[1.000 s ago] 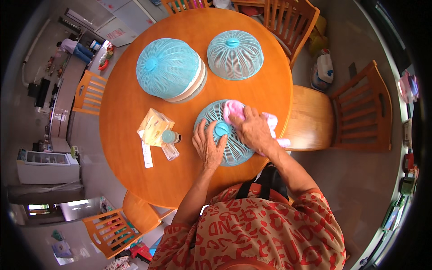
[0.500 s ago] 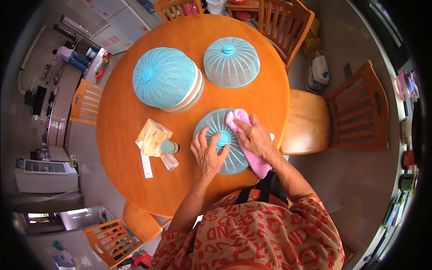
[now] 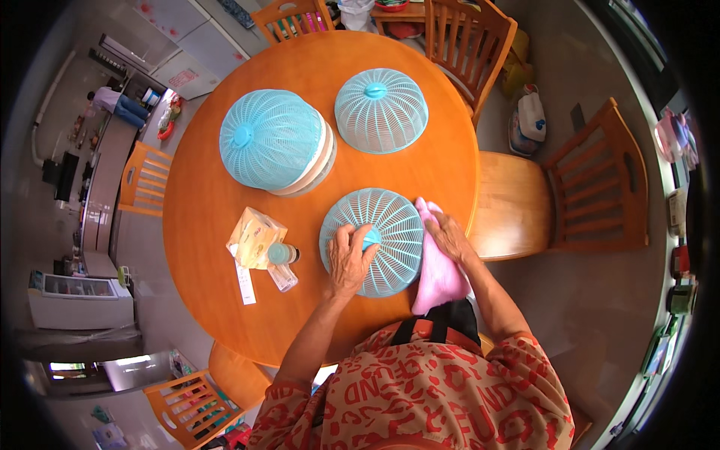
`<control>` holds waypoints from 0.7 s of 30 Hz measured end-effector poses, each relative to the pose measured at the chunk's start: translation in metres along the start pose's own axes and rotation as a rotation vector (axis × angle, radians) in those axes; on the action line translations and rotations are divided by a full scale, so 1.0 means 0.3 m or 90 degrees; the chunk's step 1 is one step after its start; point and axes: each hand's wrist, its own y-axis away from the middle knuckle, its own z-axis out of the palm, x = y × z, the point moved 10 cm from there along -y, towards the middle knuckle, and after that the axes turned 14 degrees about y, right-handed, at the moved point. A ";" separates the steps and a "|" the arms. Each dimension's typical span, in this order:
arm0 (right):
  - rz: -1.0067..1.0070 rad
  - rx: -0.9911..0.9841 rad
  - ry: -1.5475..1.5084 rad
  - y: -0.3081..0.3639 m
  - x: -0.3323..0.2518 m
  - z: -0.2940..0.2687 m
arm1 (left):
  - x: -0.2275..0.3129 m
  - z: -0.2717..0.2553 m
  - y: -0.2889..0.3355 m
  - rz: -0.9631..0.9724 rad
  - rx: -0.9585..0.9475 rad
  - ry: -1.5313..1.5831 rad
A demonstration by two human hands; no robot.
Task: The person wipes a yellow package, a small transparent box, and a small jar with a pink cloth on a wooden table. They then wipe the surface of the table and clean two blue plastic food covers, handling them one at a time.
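Observation:
A blue mesh food cover (image 3: 394,255) stands dome-up near the front edge of the round wooden table (image 3: 225,322). My left hand (image 3: 349,256) is closed on the knob (image 3: 371,237) at its top. Against the cover's right side, my right hand (image 3: 448,238) grips a pink cloth (image 3: 439,277), whose lower part hangs toward the table's edge. Farther off, a second blue cover (image 3: 381,112) sits at the back. A third blue cover (image 3: 270,139) rests at the back left, with pale round layers under its rim.
Left of my hands lie a yellow tissue pack (image 3: 255,232), a small lidded jar (image 3: 280,253) and a white paper strip (image 3: 245,283). Wooden chairs surround the table, one (image 3: 517,202) close on the right. A white jug (image 3: 529,120) stands on the floor behind it.
My right hand and the pink cloth have slid off the top of the near cover to its right side. My left hand stays at the knob.

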 end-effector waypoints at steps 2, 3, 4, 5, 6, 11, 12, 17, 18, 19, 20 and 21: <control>-0.005 -0.031 0.006 0.092 0.075 0.057 | 0.006 -0.004 0.006 -0.014 0.023 -0.007; -0.017 -0.010 0.007 0.129 0.051 0.039 | 0.008 -0.008 0.013 -0.028 0.036 -0.016; -0.029 0.012 0.008 0.167 0.018 0.013 | 0.012 -0.012 0.018 -0.041 0.049 -0.025; -0.042 0.033 0.010 0.193 -0.026 -0.023 | 0.014 -0.010 0.019 -0.071 0.052 -0.033; -0.066 0.038 0.016 0.198 -0.083 -0.044 | 0.021 -0.009 0.024 -0.102 0.051 -0.045; -0.293 0.058 0.247 0.273 -0.464 -0.032 | 0.024 0.036 0.048 -0.147 0.043 -0.107; -0.337 0.119 0.248 0.285 -0.482 -0.026 | 0.031 0.034 0.047 -0.136 0.045 -0.097; -0.174 0.149 0.261 0.098 -0.384 -0.089 | 0.062 0.018 0.055 -0.075 0.073 -0.095; -0.156 0.116 0.229 0.046 -0.353 -0.091 | 0.067 0.020 0.053 -0.060 0.079 -0.099; -0.139 0.083 0.196 -0.011 -0.311 -0.081 | 0.070 0.020 0.053 -0.054 0.083 -0.104; -0.123 0.051 0.163 -0.065 -0.270 -0.065 | 0.073 0.020 0.053 -0.048 0.087 -0.110; -0.089 -0.008 0.085 -0.113 -0.223 -0.045 | 0.079 0.019 0.052 -0.042 0.091 -0.116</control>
